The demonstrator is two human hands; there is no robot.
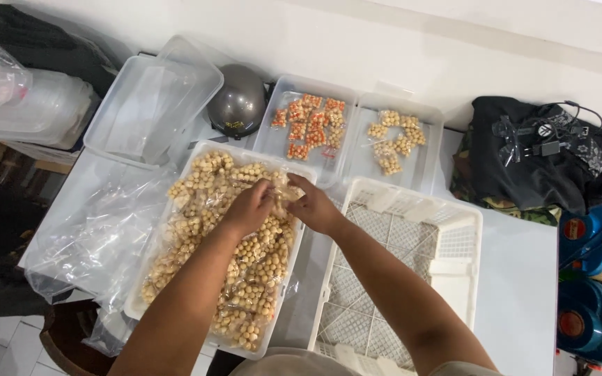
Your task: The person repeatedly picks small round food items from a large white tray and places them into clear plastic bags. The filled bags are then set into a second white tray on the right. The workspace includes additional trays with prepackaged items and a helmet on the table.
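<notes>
Both my left hand [249, 207] and right hand [313, 207] pinched one snack packet [280, 195]; tray [155, 230] beneath was full, white crate [454, 230] beside right hand held nothing.

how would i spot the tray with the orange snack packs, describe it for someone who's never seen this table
Start from the big white tray of beige ball snacks under the person's hands. Just beyond its far end, beside the dark grey helmet, lie two clear shallow trays. The tray with orange packs is the one nearer the helmet; its neighbour holds only pale beige packs.
</notes>
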